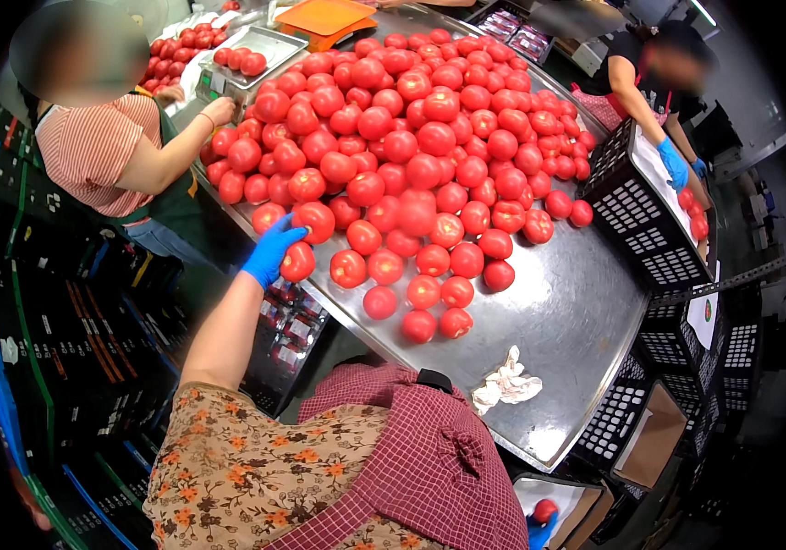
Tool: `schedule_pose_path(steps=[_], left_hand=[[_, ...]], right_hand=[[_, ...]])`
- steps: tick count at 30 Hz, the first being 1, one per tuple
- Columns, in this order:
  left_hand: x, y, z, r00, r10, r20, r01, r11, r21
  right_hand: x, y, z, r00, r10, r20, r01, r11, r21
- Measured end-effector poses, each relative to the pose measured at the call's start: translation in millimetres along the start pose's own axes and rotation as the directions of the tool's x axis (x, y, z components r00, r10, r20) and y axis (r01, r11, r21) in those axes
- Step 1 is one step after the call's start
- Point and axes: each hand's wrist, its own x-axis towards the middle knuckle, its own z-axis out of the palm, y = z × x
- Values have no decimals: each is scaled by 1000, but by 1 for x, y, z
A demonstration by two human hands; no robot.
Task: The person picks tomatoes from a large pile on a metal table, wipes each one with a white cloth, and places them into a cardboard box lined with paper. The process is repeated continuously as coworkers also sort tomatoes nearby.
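Observation:
My left hand (271, 253), in a blue glove, is at the left edge of a metal table (558, 309). Its fingers curl against a red tomato (314, 221), and a second tomato (298, 262) sits against the palm side. My right hand (542, 531), also blue-gloved, shows only partly at the bottom of the picture. It grips a tomato (545, 510) over a paper-lined crate (537, 487) below the table's near corner. A large heap of tomatoes (399, 146) spreads over the table.
A crumpled white cloth (508, 382) lies near the front edge. One person (100, 151) stands at left beside a scale (262, 51); another (640, 82) reaches into a black crate (640, 213) at right. Stacked crates (76, 330) line the left side.

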Motion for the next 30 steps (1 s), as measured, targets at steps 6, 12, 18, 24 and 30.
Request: schedule_pose_path(steps=[6,12,18,24,30], left_hand=[[31,-52,-23,980,192,-53,-181,969,167],[46,-80,-13,831,443,-337,-298,866,401],[54,-82,-27,770,532,-352,-263,767,585],[16,-83,-15,698,670,-253,-382,647,660],[-53,-38,79,837,543,66,-492,697,522]], right_hand=[[-31,-76,152,864,-155,479,-91,888,451],[-74,-94,331,494,-51,868,-319,918,236],[-136,-67,456,256,193,947,-240,962,-131],[-185,-65,511,155,280,947,-343,914,-214],[-206,-53,523,373,153,915,25,984,-175]])
